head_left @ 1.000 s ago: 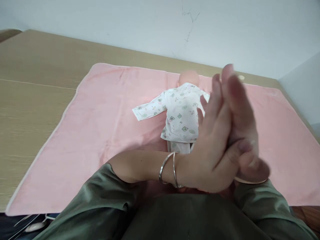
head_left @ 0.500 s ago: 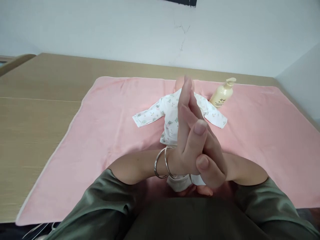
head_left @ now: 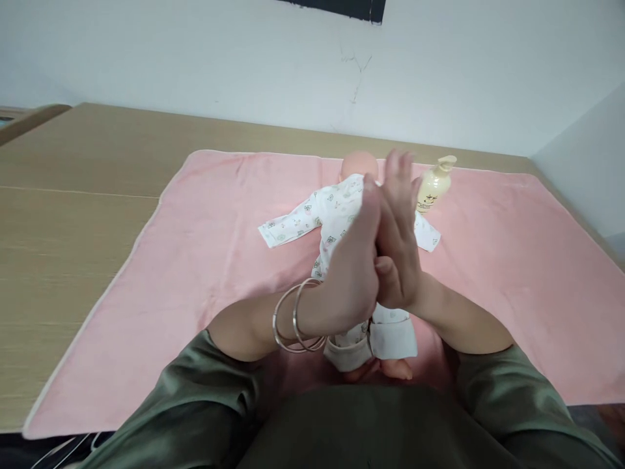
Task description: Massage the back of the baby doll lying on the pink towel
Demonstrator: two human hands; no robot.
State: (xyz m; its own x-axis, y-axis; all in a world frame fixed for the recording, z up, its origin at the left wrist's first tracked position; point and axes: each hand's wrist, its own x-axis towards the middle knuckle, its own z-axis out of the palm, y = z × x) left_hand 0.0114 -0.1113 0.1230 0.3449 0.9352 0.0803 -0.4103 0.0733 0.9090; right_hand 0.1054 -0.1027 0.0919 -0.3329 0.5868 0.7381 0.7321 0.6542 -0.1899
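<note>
My left hand [head_left: 354,267], with two silver bangles [head_left: 295,319] on its wrist, is pressed palm to palm against my right hand [head_left: 400,228]. Nothing shows between them. The right hand's fingers are stretched upward and a little blurred; the left hand's fingers lie flat along the right palm, partly hidden. Behind and beneath the hands a baby doll [head_left: 359,164] lies on its back, dressed in a white printed top [head_left: 336,202] and trousers with plain cuffs [head_left: 393,339]. My hands cover much of its middle. A cream-coloured pump bottle [head_left: 434,185] is just beyond the doll's arm on the right.
A pink blanket [head_left: 219,228] is spread under the doll on a wooden table [head_left: 73,241]. A pale wall [head_left: 195,58] rises behind the table's far edge. Cables [head_left: 68,449] hang below the near left edge.
My hands have slid against each other: the right palm has turned and risen, while the left has shifted left. More of the doll's trouser legs now shows below them.
</note>
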